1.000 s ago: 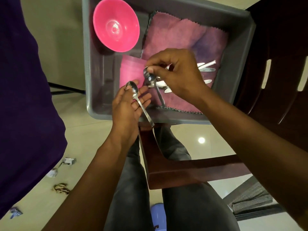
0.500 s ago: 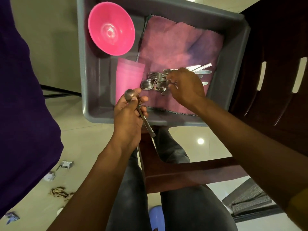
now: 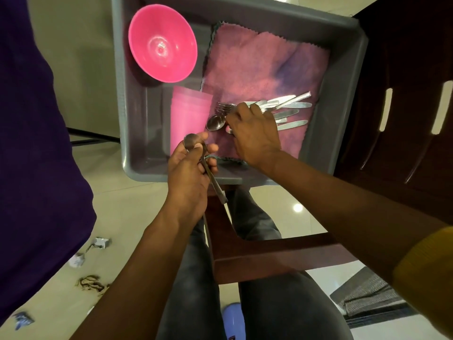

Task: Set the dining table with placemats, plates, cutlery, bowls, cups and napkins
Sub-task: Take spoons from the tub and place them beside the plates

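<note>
the left hand (image 3: 188, 173) is gripping a spoon (image 3: 203, 165) with curled fingers (image 3: 210, 148), over the near edge of the grey tub (image 3: 343, 123). the right hand (image 3: 255, 133) is reaching into the cutlery pile (image 3: 282, 111), its fingertips hidden, grip unclear. the pile is lying on a pink cloth (image 3: 257, 67), beside pink cups (image 3: 190, 114) and a pink bowl (image 3: 163, 46).

The tub (image 3: 343, 99) stood on the chair (image 3: 269, 253). In it, the bowl (image 3: 163, 42) lay at the far left, with the cups (image 3: 190, 114) just in front of it. The cloth (image 3: 264, 69) covered the right part, and the cutlery (image 3: 289, 111) lay on the cloth, right of the cups.
</note>
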Motion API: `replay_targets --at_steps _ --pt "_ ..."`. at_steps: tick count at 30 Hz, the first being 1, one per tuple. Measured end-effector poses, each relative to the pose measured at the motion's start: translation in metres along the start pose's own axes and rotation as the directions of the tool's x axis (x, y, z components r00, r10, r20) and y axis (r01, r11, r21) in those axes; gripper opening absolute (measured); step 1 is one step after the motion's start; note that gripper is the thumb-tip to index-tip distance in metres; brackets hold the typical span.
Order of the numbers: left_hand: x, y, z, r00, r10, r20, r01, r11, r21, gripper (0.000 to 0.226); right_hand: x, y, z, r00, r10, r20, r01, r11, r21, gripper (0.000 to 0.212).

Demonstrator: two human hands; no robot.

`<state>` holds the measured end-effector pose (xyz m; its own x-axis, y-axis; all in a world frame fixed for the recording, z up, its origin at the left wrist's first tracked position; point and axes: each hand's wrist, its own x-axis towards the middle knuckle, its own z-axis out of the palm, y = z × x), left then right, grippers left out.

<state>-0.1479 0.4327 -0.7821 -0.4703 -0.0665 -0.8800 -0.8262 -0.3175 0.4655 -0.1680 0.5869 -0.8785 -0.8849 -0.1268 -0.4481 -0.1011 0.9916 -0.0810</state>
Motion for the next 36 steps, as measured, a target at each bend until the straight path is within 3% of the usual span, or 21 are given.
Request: replay_targets --at_steps 3,7,11,14,20,23,26,31,34,36 --pt "0.001 0.001 0.0 1.0 -0.006 -0.012 0.006 1.0 0.001 0.022 -0.003 -0.002 0.005 0.997 0.041 -0.061 -0.042 0.999 -0.011 0.048" --pt "0.004 0.001 -0.005 1.0 -0.004 -0.007 0.004 1.0 -0.007 0.021 -0.004 0.003 0.002 0.991 0.023 -0.132 -0.018 0.999 0.04 0.029" --pt "0.006 0.0 -0.009 1.0 0.005 0.019 -0.005 1.0 -0.029 0.02 -0.012 0.006 -0.016 0.982 -0.07 -0.174 0.111 0.963 0.244 0.019" --pt "0.007 -0.002 -0.009 1.0 0.0 0.002 0.0 0.998 -0.06 0.02 -0.023 0.003 -0.037 0.955 -0.159 -0.25 0.232 0.926 0.297 0.02" --pt "0.004 -0.005 -0.005 0.999 -0.041 0.01 0.042 0.98 -0.193 0.036 -0.03 -0.026 -0.064 0.916 -0.269 -0.297 0.39 0.764 0.513 0.025" --pt "0.002 -0.007 -0.006 0.996 -0.076 0.052 0.088 0.949 -0.304 0.047 -0.028 -0.046 -0.071 0.934 -0.306 -0.187 0.358 0.775 0.521 0.023" --pt "0.0 -0.007 -0.006 0.989 -0.082 0.121 0.12 0.928 -0.352 0.054 -0.027 -0.056 -0.07 0.947 -0.262 -0.188 0.322 0.792 0.519 0.023" --pt "0.003 -0.009 -0.007 0.991 -0.075 0.107 0.102 0.957 -0.273 0.031 -0.018 -0.035 -0.06 0.961 -0.02 -0.275 0.18 0.8 0.572 0.024" --pt "0.008 -0.012 -0.009 0.995 -0.09 0.038 0.096 0.966 -0.239 0.019 0.0 -0.008 -0.04 0.984 0.05 -0.169 0.017 0.925 0.379 0.034" --pt "0.009 -0.012 -0.01 0.995 -0.101 0.026 0.105 0.964 -0.245 0.016 0.009 0.006 -0.027 0.996 0.033 -0.088 -0.011 0.97 0.241 0.038"
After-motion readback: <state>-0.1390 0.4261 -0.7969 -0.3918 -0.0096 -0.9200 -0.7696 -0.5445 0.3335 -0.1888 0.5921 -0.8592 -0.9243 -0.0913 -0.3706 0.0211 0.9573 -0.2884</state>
